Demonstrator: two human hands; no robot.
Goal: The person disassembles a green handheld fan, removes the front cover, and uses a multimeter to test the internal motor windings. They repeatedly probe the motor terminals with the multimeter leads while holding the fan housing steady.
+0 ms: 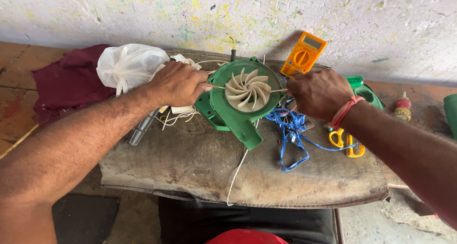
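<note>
Partly hidden under both hands, a green blower housing [233,108] lies on a worn, grimy mat [190,168] that covers the counter, near the wall. Its round open shell holds a cream fan wheel [246,90] with curved blades, and a short outlet spout points toward the near edge. The left hand [177,84] has its fingers pinched together on a thin metal rod [218,87] that reaches the fan from the left; the right hand [318,92] grips a similar thin tool [278,90] at the opposite side, fingers closed on it, though the tips of both tools are too fine to make out clearly. A pink band sits on the right wrist. Behind the housing an orange multimeter [303,54] leans on the paint-flecked wall. A tangle of blue cord [290,130] and yellow-handled scissors [346,141] lie just beside the right hand. To the left, a knotted white plastic bag [128,63], its contents unseen, rests on a maroon cloth [66,80]. A small red-capped bottle [403,107] stands at the right.
</note>
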